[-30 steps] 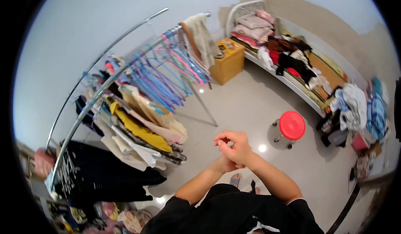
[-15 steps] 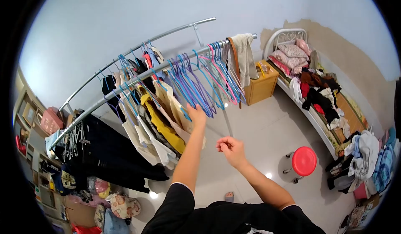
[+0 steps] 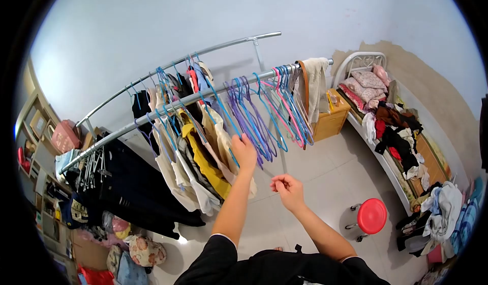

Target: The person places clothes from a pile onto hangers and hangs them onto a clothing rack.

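My left hand (image 3: 244, 151) is raised to the clothes rail (image 3: 152, 113) and grips the bottom of a blue hanger (image 3: 227, 132) among several empty blue, purple and pink hangers (image 3: 269, 112). My right hand (image 3: 287, 187) hovers lower and to the right, fingers curled in, nothing visible in it. Just left of my left hand hang a cream garment (image 3: 217, 137) and a yellow garment (image 3: 203, 160).
Dark clothes (image 3: 127, 188) hang further left on the rail, with bags (image 3: 137, 249) on the floor below. A beige garment (image 3: 315, 86) hangs at the rail's right end by a wooden cabinet (image 3: 331, 122). A bed (image 3: 401, 142) heaped with clothes lines the right wall; a red stool (image 3: 371, 216) stands nearby.
My hands were clasped together low down; the left one rose to the rail and took hold of a hanger. The view tilted up and left towards the rail.
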The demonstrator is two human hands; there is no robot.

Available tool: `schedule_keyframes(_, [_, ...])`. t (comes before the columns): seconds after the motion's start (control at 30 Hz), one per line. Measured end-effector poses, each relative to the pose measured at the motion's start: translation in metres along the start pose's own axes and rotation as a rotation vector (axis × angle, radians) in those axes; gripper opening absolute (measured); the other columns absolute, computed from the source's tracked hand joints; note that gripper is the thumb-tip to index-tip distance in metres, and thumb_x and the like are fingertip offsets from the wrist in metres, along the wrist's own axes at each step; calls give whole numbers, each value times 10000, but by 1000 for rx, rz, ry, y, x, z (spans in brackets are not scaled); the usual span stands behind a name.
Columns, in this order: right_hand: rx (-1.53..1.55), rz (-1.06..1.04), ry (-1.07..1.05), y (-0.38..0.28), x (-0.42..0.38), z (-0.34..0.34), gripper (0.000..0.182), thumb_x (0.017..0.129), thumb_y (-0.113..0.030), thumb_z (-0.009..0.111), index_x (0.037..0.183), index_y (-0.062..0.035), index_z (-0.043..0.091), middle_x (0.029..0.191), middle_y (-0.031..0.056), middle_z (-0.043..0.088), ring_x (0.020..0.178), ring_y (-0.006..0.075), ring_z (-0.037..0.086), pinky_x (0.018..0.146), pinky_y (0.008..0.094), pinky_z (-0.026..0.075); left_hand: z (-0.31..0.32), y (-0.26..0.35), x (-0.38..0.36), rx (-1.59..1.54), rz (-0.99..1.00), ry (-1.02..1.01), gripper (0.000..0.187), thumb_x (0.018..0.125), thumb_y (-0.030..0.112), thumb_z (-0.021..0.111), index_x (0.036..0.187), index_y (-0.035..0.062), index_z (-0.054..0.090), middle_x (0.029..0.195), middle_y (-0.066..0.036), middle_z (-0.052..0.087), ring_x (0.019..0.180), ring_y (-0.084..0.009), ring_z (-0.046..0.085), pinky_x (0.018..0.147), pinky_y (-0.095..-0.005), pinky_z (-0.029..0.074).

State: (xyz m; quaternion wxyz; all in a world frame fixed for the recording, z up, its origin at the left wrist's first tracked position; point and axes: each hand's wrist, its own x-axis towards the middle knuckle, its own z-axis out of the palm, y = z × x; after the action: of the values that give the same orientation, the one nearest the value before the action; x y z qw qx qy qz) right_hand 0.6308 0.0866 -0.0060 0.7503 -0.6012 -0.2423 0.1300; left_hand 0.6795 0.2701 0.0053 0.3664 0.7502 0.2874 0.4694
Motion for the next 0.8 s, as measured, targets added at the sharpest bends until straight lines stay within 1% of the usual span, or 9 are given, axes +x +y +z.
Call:
schedule_keyframes(0.1, [32,5,-3,4,7,4,127,832,-4,477,876,27,592,743,68,621,640,89,578,606,225,495,7,-2,-2,-97,31,106,142,864,126,507,861,-14,483,706,-107,504,639,-246,523,598,-339,416])
schedule_keyframes(0.17, [42,3,-17,4,11,3,127,834,-5,476,876,28,591,747,69,620,643,90,579,605,226,495,11,-13,-7,-456,-294,-220,131,855,126,540,863,0,507,651,-60,534,542,-145,530,498,-273,413])
schedule_keyframes(0.2, [26,13,-27,4,14,3,127,836,-5,473,878,28,589,751,70,620,646,91,579,606,228,496,13,-13,-9,-582,-294,-199,140,832,140,589,838,12,532,614,-18,535,472,-84,490,442,-240,385])
schedule_keyframes(0.33, [62,60,-30,8,25,-1,123,853,-1,471,903,23,581,773,79,617,651,98,572,613,238,496,19,-14,-7,-491,-226,-149,149,819,152,610,826,15,553,629,-16,540,497,-80,488,458,-234,379])
schedule_keyframes(0.43, [55,74,-22,6,28,1,123,854,-6,472,899,20,584,769,79,618,642,97,570,605,237,495,24,-11,-2,-625,-408,-271,161,792,166,642,794,21,574,631,-10,551,520,-62,481,470,-226,368])
schedule_keyframes(0.5, [54,77,-15,6,30,2,124,848,-3,472,893,22,584,766,76,620,641,95,573,608,235,497,30,-11,-2,-393,-282,-89,215,764,206,667,779,13,575,620,-38,550,526,-116,493,489,-274,375])
schedule_keyframes(0.6, [55,71,4,8,32,1,124,841,-1,473,888,25,585,760,73,622,639,94,577,610,233,499,36,-20,0,-89,-196,-103,272,761,246,654,758,-7,556,613,-101,542,526,-222,502,519,-342,387])
schedule_keyframes(0.7, [50,55,23,7,28,-4,125,838,-1,476,888,24,587,755,71,623,640,94,579,609,231,498,30,-15,-4,-89,-139,-148,292,799,249,594,753,-30,522,610,-157,520,534,-327,484,544,-395,385])
schedule_keyframes(0.8, [34,45,14,9,22,-10,127,834,-4,480,883,25,593,749,70,624,642,94,581,608,228,496,19,-11,-11,-122,-71,-74,297,832,226,542,708,-41,499,596,-186,511,544,-352,485,544,-405,380])
